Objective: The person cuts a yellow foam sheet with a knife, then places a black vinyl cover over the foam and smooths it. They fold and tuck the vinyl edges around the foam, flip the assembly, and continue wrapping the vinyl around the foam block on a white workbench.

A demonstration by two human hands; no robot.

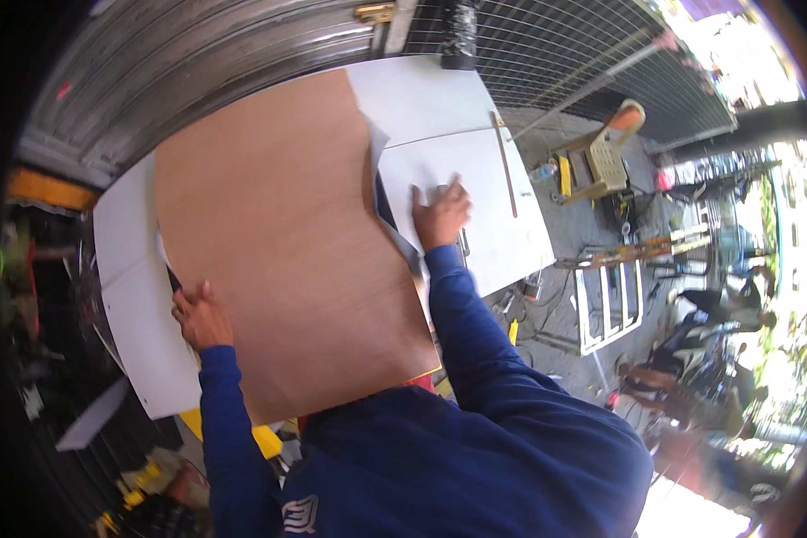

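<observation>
A large brown wood-like sheet covers the middle of the white table. Dark and grey layers of thin material stick out from under its wavy right edge. My left hand is at the sheet's left edge, fingers curled at the rim and thumb on top. My right hand is over the white surface to the right of the sheet, fingers spread and slightly blurred. Something small and grey shows between its thumb and fingers; I cannot tell what it is. A metal piece lies partly hidden beside my right wrist.
A thin brown strip lies near the table's right edge. Behind stand a metal shutter and a wire mesh panel. On the right are a beige plastic chair, a white metal frame and people farther off.
</observation>
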